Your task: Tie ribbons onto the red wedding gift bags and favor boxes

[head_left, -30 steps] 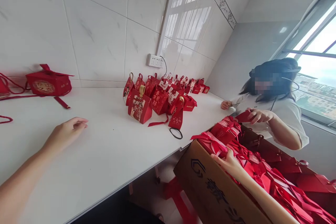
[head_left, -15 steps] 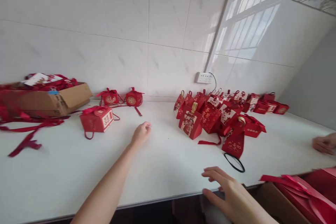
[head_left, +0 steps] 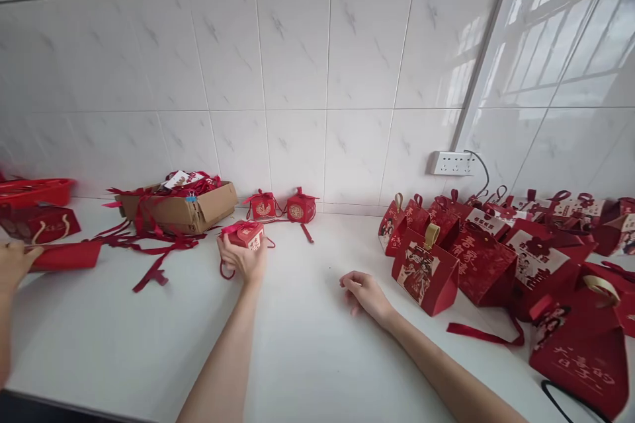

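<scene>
My left hand (head_left: 245, 261) is wrapped round the near side of a small red gift box (head_left: 252, 235) with a pink-red bow on top and a cream panel with gold print. The box stands on the white table, and a red cord loop hangs beside my fingers. Just behind it, two small red boxes, a left one (head_left: 262, 205) and a right one (head_left: 301, 206), sit by the wall with ribbons tied on top. My right hand (head_left: 366, 294) rests over the middle of the table, fingers loosely curled and apart, holding nothing. Closest to it is a red bag-shaped box (head_left: 425, 271) with a gold loop.
Many red gift boxes (head_left: 483, 263) crowd the right side. A cardboard box (head_left: 211, 205) heaped with ribbons stands at left, loose ribbons (head_left: 153, 271) trailing from it. Another person's hand (head_left: 17, 264) holds something red at far left. A socket strip (head_left: 452, 163) is on the tiled wall.
My view has turned left. My left hand has moved onto the small bowed gift box and gripped it. My right hand has come forward from the table edge to over the table.
</scene>
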`<state>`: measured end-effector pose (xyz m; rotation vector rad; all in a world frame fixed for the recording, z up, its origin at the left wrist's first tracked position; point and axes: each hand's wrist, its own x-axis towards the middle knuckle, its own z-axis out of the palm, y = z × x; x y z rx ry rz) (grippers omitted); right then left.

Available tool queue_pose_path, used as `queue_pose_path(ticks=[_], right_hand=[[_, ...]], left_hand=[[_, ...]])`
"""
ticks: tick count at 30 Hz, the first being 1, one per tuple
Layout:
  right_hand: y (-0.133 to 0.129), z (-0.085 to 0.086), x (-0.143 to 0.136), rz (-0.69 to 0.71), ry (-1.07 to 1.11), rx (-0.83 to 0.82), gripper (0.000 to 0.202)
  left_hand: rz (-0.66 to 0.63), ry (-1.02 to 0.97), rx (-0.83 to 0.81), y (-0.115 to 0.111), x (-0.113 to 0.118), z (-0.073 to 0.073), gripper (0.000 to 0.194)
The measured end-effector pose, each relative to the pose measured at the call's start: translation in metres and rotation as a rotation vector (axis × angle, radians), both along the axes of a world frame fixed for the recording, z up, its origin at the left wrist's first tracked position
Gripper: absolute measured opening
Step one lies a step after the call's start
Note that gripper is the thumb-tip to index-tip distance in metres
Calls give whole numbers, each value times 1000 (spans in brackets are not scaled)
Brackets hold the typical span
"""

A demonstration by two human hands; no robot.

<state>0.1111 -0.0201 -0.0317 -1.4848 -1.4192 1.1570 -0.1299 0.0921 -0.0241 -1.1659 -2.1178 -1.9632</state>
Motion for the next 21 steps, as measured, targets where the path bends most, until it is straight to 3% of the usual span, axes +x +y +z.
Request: queue_pose_path(ticks=[9, 17, 21], right_hand=[[-3, -9, 8, 81, 194, 21, 17], [-9, -5, 5, 116, 153, 24, 9], [-11, -2, 5, 128, 117, 22, 8]], left_hand=[[-48, -15, -174, -4, -3, 7, 103], [-59, -94, -298, -4, -6, 10, 100], [-136, -131, -358, -5, -9, 12, 106]])
